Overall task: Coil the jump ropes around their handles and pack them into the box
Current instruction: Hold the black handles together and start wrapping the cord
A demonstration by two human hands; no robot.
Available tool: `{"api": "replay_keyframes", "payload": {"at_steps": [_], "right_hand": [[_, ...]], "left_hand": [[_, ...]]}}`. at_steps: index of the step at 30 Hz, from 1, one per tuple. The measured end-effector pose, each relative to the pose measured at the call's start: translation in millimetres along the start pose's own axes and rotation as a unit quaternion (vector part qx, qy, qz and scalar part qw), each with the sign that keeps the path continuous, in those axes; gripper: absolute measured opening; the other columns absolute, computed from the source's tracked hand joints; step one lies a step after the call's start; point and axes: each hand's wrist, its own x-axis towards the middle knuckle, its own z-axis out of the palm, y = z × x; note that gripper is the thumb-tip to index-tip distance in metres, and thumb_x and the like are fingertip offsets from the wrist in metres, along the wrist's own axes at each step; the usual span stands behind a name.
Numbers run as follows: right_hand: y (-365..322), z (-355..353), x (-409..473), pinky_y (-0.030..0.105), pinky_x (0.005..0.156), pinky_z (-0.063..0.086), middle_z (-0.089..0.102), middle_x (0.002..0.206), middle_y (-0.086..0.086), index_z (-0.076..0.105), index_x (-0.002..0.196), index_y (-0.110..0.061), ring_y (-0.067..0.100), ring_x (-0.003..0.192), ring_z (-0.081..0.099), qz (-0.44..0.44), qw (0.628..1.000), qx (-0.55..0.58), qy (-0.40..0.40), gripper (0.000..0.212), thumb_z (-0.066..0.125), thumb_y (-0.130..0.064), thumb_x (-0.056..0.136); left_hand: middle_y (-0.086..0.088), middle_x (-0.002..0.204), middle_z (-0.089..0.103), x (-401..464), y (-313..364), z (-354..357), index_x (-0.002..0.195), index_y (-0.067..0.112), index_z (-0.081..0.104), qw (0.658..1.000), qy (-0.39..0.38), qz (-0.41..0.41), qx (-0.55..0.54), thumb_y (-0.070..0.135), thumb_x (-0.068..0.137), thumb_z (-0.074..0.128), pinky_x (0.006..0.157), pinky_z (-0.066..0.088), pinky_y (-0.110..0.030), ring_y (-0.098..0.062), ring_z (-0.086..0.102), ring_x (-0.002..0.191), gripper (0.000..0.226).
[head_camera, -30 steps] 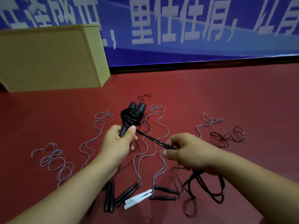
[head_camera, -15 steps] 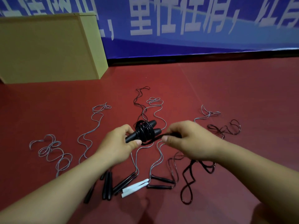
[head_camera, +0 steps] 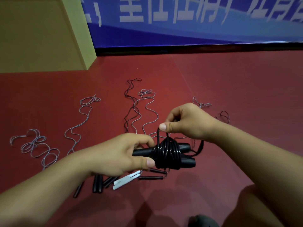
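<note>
Black jump rope (head_camera: 165,153): held above floor, centre of view, cord wound thick round paired handles (head_camera: 186,159). Left hand (head_camera: 121,154) grips handle ends, fingers and thumb curled round them. Right hand (head_camera: 185,122) pinches free loop of cord just above coil. Judgement: cord light, springy, glossy, likely to slip and unwind; hold handles firm, keep tension on loose end. Uncoiled ropes (head_camera: 144,112) sprawl on red floor (head_camera: 229,82). Box (head_camera: 41,38) far left, well apart.
</note>
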Motion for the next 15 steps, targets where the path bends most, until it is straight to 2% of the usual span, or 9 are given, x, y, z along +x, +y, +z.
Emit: {"api": "replay_keyframes", "payload": {"at_steps": [3,5,6,8,9,10,12,15], "right_hand": [[-1,-2,-2,0.019,0.049,0.038,0.059,0.058,-0.002,0.069,0.07,-0.014,0.007,0.05,0.046,0.026,0.996,0.078,-0.041,0.029,0.078,-0.041,0.07],[-1,-2,-2,0.017,0.046,0.039,0.058,0.054,-0.007,0.065,0.072,-0.012,0.004,0.046,0.046,0.036,0.987,0.142,-0.069,0.026,0.074,-0.037,0.07],[-1,-3,-3,0.016,0.047,0.041,0.059,0.055,-0.007,0.064,0.073,-0.011,0.004,0.047,0.049,0.04,0.977,0.19,-0.087,0.023,0.072,-0.032,0.072],[-2,-4,-5,0.019,0.051,0.047,0.063,0.064,0.003,0.063,0.078,-0.008,0.01,0.052,0.057,0.045,0.952,0.272,-0.132,0.009,0.071,-0.011,0.08],[-3,-5,-6,0.021,0.053,0.047,0.061,0.068,0.011,0.062,0.078,-0.006,0.016,0.056,0.057,0.039,0.947,0.283,-0.148,0.009,0.068,0.001,0.08],[-4,-4,-6,0.023,0.055,0.044,0.056,0.071,0.016,0.062,0.076,-0.006,0.02,0.06,0.054,0.033,0.946,0.281,-0.155,0.014,0.06,0.008,0.079],[-6,1,-4,0.025,0.055,0.037,0.052,0.069,0.014,0.061,0.071,-0.01,0.02,0.058,0.045,0.041,0.947,0.287,-0.14,0.028,0.048,0.011,0.083],[-7,9,0,0.022,0.048,0.033,0.055,0.065,0.003,0.066,0.066,-0.02,0.011,0.049,0.038,0.078,0.929,0.339,-0.128,0.041,0.044,0.0,0.094]], "left_hand": [[-0.006,0.08,0.063,-1,3,1,0.095,0.024,0.063,0.998,-0.016,0.024,-0.056,0.026,0.088,0.071,0.068,0.04,-0.043,-0.021,0.052,0.074,0.011],[-0.007,0.083,0.065,-1,6,-1,0.098,0.017,0.064,0.994,-0.014,0.037,-0.099,0.019,0.087,0.069,0.073,0.043,-0.036,-0.019,0.057,0.078,0.012],[-0.006,0.081,0.064,-1,7,-2,0.1,0.012,0.063,0.991,-0.01,0.043,-0.125,0.017,0.086,0.068,0.07,0.045,-0.028,-0.015,0.058,0.074,0.016],[-0.003,0.078,0.062,-3,11,-2,0.108,0.0,0.058,0.981,-0.006,0.056,-0.183,0.016,0.085,0.069,0.061,0.044,-0.018,-0.009,0.054,0.063,0.03],[-0.005,0.08,0.063,-4,14,-3,0.111,-0.003,0.056,0.975,-0.01,0.066,-0.213,0.021,0.084,0.071,0.059,0.045,-0.017,-0.009,0.053,0.06,0.039],[-0.007,0.083,0.065,-4,14,-3,0.115,0.0,0.056,0.967,-0.009,0.075,-0.241,0.027,0.083,0.072,0.058,0.046,-0.017,-0.011,0.053,0.06,0.045],[-0.009,0.086,0.066,-3,13,-5,0.12,0.004,0.056,0.952,0.008,0.086,-0.294,0.036,0.079,0.077,0.058,0.046,-0.019,-0.015,0.052,0.06,0.056],[-0.007,0.086,0.066,1,8,-8,0.124,0.004,0.054,0.922,0.059,0.086,-0.373,0.036,0.071,0.084,0.057,0.047,-0.02,-0.013,0.053,0.062,0.069]]}}
